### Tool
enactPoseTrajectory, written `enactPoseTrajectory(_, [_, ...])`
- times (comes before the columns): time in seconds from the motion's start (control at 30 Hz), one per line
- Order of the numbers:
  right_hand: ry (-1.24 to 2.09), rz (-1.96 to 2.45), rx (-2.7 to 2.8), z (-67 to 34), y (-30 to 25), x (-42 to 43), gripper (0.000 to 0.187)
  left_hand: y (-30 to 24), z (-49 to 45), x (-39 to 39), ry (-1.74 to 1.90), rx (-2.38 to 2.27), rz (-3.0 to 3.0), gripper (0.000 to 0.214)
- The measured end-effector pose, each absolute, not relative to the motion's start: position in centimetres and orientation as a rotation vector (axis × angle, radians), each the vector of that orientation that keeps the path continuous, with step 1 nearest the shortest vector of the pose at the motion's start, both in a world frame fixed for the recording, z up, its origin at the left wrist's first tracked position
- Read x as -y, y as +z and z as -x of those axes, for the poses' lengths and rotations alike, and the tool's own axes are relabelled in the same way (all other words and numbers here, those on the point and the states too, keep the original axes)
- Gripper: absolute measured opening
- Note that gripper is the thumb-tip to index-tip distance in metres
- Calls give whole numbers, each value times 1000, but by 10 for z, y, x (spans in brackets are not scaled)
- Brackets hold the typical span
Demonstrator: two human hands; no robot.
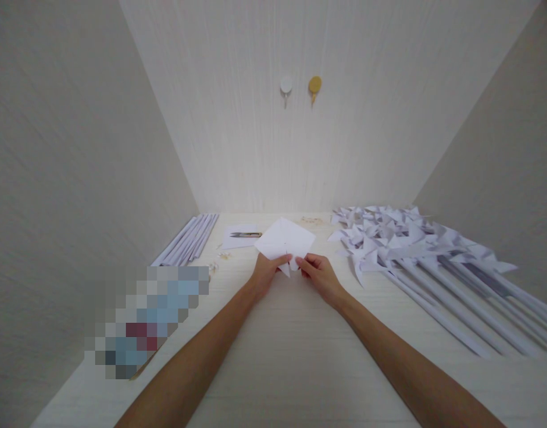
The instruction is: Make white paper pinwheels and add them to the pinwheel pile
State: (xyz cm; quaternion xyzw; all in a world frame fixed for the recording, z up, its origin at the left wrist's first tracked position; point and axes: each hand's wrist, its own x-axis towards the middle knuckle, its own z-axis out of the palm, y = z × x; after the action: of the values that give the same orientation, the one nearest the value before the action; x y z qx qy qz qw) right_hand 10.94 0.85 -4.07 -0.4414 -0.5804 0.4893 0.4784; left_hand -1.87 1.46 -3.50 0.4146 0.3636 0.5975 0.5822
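Observation:
A white square paper sheet (285, 239) is held up over the middle of the pale table (291, 356), turned like a diamond. My left hand (265, 273) pinches its near corner from the left. My right hand (318, 274) pinches the same corner from the right. Small folded flaps hang down between my fingertips. Both hands are closed on the paper.
A pile of finished white paper pinwheels on rolled paper sticks (416, 249) covers the right side. Rolled paper sticks (188, 239) lie at the back left. Scissors (245, 235) rest on a paper sheet behind. A blurred patch (144, 321) sits front left. Two hooks (300, 88) hang on the wall.

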Motion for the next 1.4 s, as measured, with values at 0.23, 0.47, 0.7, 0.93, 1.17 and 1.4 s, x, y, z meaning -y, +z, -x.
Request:
enactPoseTrajectory(0.23, [1243,1040,1414,-109,-36,-4,31,-35,18,-15,1394,-853,-968,37])
enactPoseTrajectory(0.47, [1282,1034,1388,-109,-37,-4,25,-35,18,-15,1391,-848,-970,39])
enactPoseTrajectory(0.7, [1292,1014,1369,-109,-39,-6,23,-36,18,-16,1394,-887,-928,45])
enactPoseTrajectory(0.93, [1308,1013,1394,-108,-34,-3,24,-36,19,-16,1388,-890,-960,43])
enactPoseTrajectory(1.17, [1278,1039,1432,-108,-38,-5,31,-38,19,-17,1394,-863,-958,41])
enactPoseTrajectory(1.4, [1236,1071,1481,-109,-40,-6,33,-34,18,-15,1400,-860,-924,37])
